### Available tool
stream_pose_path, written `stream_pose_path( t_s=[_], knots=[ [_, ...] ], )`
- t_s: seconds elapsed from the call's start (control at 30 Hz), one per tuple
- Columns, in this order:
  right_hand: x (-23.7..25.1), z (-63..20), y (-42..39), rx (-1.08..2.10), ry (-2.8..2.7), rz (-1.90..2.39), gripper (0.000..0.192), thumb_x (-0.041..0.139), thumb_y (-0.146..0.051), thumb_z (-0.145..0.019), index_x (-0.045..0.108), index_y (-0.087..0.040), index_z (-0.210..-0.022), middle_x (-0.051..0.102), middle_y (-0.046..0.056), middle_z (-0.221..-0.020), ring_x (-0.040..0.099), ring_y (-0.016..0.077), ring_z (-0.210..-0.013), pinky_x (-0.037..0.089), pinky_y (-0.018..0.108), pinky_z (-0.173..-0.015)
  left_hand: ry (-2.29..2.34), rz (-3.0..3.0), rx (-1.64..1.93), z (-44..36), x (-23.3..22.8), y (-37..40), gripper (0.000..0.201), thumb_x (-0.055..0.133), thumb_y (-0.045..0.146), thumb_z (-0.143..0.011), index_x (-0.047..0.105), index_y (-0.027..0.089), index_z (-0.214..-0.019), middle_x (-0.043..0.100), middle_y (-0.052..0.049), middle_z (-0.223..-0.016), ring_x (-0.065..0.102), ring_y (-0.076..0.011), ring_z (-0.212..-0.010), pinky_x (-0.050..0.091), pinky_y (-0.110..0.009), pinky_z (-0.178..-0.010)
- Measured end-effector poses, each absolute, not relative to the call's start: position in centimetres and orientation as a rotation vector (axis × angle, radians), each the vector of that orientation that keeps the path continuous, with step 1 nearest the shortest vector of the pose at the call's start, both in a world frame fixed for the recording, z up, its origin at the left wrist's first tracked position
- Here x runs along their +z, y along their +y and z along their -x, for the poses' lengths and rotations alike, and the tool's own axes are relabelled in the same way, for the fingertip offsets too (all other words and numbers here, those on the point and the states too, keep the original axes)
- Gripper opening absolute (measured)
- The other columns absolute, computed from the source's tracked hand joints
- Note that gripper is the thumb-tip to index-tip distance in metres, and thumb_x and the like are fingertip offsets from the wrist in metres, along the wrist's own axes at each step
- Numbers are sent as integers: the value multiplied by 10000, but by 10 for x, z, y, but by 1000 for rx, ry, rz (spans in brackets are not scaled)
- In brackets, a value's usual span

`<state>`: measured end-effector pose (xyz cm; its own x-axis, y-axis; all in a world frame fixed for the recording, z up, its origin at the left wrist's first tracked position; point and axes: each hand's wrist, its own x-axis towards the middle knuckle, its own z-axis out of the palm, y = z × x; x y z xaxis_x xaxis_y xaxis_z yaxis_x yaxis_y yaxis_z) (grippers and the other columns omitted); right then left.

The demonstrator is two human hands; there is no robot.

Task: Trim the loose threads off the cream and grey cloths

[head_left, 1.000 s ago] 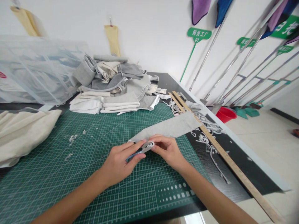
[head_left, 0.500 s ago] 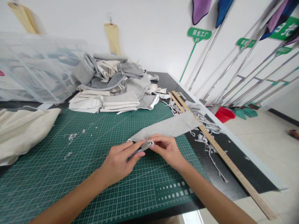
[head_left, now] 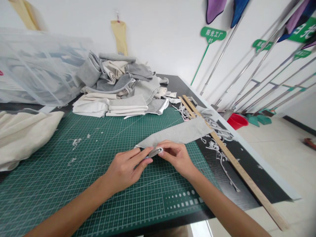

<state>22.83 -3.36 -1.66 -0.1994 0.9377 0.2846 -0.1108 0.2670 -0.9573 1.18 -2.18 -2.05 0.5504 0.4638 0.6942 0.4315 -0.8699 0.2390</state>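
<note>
My left hand (head_left: 129, 166) is closed around a small metal tool with a bit of blue on it, which looks like thread snips (head_left: 154, 152). The snips' tip meets a pale rolled edge pinched in my right hand (head_left: 176, 157). That edge appears to belong to the light grey fabric strip (head_left: 177, 131), which stretches from behind both hands toward the upper right and lies partly over a wooden ruler (head_left: 237, 168). Fingers hide much of the tool and the near end of the strip. Beneath the hands lies a green cutting mat (head_left: 103, 204).
Behind the mat rises a pile of folded grey and white cloth (head_left: 128, 107). A clear plastic bin (head_left: 41, 65) stands at the left, with cream fabric (head_left: 27, 138) in front. Cord scraps (head_left: 223, 158) lie by the ruler. Poles and a red bucket (head_left: 237, 121) are beyond the table.
The hands stay almost in place, with the snips' blue part now more hidden by my left fingers. The camera view has shifted slightly.
</note>
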Motion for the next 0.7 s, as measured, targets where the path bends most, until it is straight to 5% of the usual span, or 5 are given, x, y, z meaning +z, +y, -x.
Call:
stream_pose_path(
  t_s=[0.7],
  knots=[
    [-17,-229,-33,1180,-1411,820,85,745,-221,-827,770,-239,-907,725,27,-918,656,159,-865,514,318,-825,758,-2603,1270,-12,-17,-22,305,598,153,-929,619,110,-1231,706,-53,-868,636,-114,-671,533,-227,-616]
  ],
)
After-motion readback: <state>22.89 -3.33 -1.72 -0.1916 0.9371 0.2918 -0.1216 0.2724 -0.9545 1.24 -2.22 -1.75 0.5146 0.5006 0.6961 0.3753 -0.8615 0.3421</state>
